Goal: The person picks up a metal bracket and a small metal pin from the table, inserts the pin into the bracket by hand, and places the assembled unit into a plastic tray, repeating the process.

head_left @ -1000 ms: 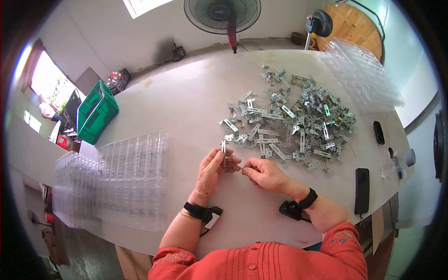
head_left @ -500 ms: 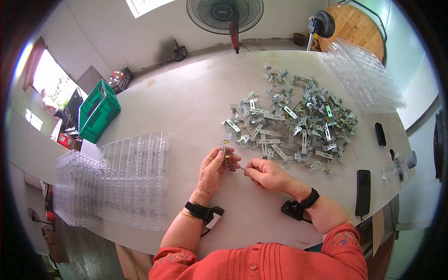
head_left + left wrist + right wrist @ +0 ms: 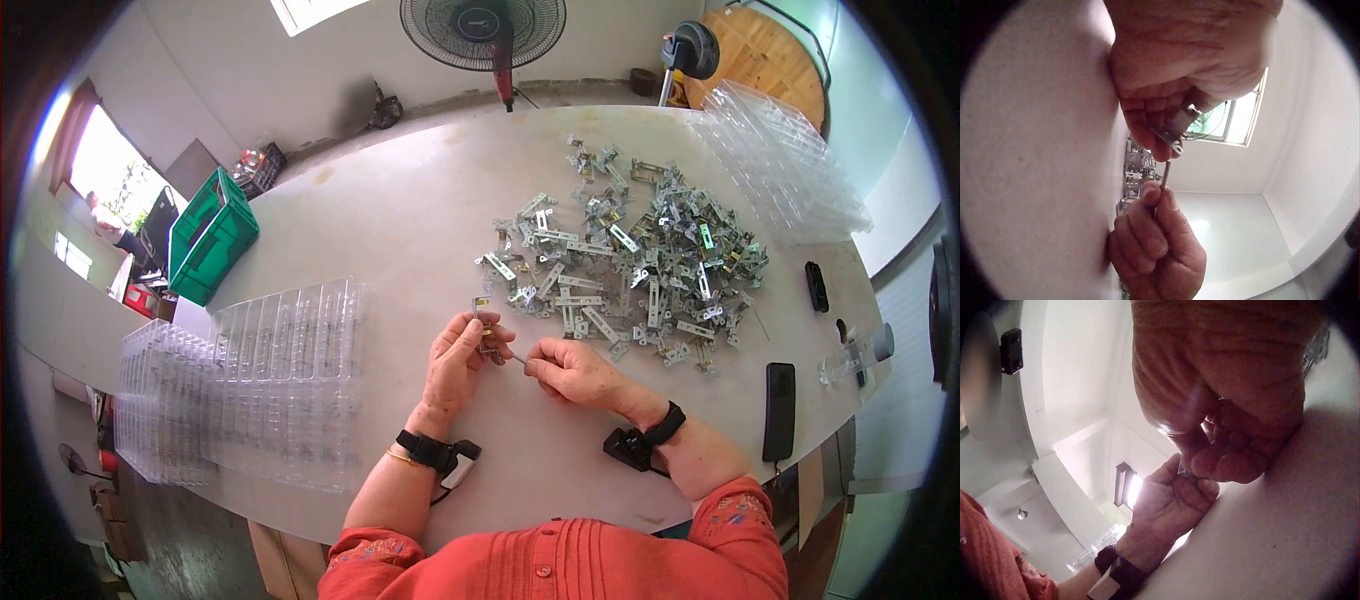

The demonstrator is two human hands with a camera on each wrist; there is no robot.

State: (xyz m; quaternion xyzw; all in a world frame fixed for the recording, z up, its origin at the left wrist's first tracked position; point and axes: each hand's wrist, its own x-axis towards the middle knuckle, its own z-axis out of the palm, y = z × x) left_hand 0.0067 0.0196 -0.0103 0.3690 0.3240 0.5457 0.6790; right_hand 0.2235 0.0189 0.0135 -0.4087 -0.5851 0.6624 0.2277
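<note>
In the head view, a small silvery metal bracket with brass-coloured parts (image 3: pixel 486 335) is held upright between the thumb and fingers of the left hand (image 3: pixel 452 368), above the pale table (image 3: pixel 400 220). A thin metal rod (image 3: pixel 517 357) is pinched by the right hand (image 3: pixel 580 376) and is pointed toward the bracket. Beyond both hands, a loose pile of silvery metal brackets (image 3: pixel 655 250) is spread on the table. Clear ribbed plastic trays (image 3: pixel 285 370) are set to the left, and more clear plastic trays (image 3: pixel 785 165) are laid at the far right. A long black object (image 3: pixel 779 410) is placed near the right edge.

In the left wrist view, the rod's tip is seen near the bracket's lower end, just apart from it.

In the right wrist view, the bracket and rod are mostly hidden by the curled fingers of the two hands.
</note>
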